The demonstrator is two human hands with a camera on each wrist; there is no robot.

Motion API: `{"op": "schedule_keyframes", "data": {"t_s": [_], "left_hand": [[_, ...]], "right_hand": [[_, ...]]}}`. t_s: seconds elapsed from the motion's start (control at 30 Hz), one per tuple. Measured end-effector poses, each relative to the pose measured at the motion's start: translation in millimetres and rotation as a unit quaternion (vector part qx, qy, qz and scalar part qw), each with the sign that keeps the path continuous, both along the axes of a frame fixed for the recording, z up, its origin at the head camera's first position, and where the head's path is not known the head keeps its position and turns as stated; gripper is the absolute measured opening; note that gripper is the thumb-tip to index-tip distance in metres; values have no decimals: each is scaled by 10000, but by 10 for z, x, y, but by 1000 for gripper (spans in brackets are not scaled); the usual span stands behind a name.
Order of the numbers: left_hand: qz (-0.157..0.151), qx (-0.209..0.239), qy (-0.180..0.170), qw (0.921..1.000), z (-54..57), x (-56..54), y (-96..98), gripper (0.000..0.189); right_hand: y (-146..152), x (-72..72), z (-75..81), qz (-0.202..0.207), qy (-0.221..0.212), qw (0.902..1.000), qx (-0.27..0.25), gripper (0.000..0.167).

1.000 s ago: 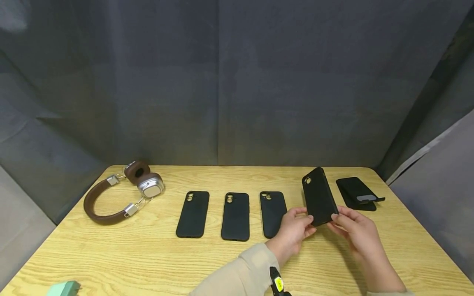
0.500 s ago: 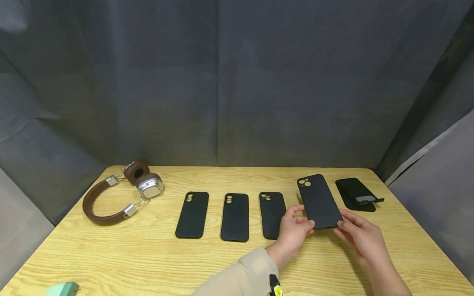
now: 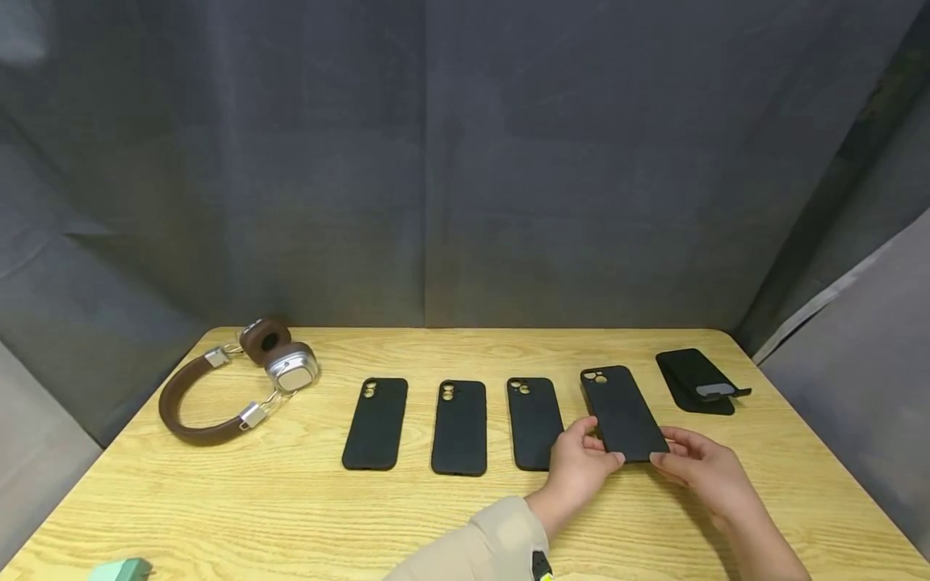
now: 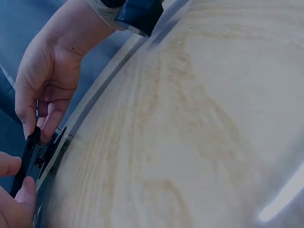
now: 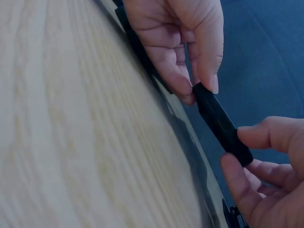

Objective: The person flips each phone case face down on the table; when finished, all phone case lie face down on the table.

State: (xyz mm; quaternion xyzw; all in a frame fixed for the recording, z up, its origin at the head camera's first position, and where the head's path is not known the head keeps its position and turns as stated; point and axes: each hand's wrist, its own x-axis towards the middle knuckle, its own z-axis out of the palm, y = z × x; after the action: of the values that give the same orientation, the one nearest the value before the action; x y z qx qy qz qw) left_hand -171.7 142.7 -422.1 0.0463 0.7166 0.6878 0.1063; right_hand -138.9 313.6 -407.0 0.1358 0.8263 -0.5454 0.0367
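A black phone case (image 3: 623,413) with a camera cutout at its upper left slants over the table, its far end close above the wood. My left hand (image 3: 581,464) pinches its near left corner. The near right corner is between the thumb and fingers of my right hand (image 3: 705,468). Seen end-on, the phone case (image 5: 222,124) is a thin dark bar between both hands in the right wrist view. Left of it, three similar phone cases lie in a row: one (image 3: 534,420) just beside my left hand, a middle one (image 3: 459,428) and a far left one (image 3: 375,424).
A black folding phone stand (image 3: 696,381) sits at the back right of the wooden table (image 3: 291,500). Brown headphones (image 3: 203,403) lie at the left. A teal object (image 3: 119,570) shows at the bottom left edge. Dark cloth (image 3: 465,161) hangs behind the table.
Both hands have lowered the phone case toward the table. It has turned from steeply tilted to nearly flat, back upward, its far end coming down.
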Motion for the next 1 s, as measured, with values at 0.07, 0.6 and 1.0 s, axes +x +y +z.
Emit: {"op": "schedule_keyframes", "data": {"t_s": [0.07, 0.6, 1.0], "left_hand": [[-1, -139, 19, 9999, -16, 4, 4, 53], [-213, 194, -899, 9955, -38, 52, 65, 67], [-90, 76, -971, 9952, -12, 48, 99, 68]], "right_hand": [[-6, -1, -16, 16, -43, 9999, 154, 66], [-29, -38, -99, 289, -264, 9930, 1119, 70], [-39, -113, -92, 390, -240, 9896, 1366, 68]]}}
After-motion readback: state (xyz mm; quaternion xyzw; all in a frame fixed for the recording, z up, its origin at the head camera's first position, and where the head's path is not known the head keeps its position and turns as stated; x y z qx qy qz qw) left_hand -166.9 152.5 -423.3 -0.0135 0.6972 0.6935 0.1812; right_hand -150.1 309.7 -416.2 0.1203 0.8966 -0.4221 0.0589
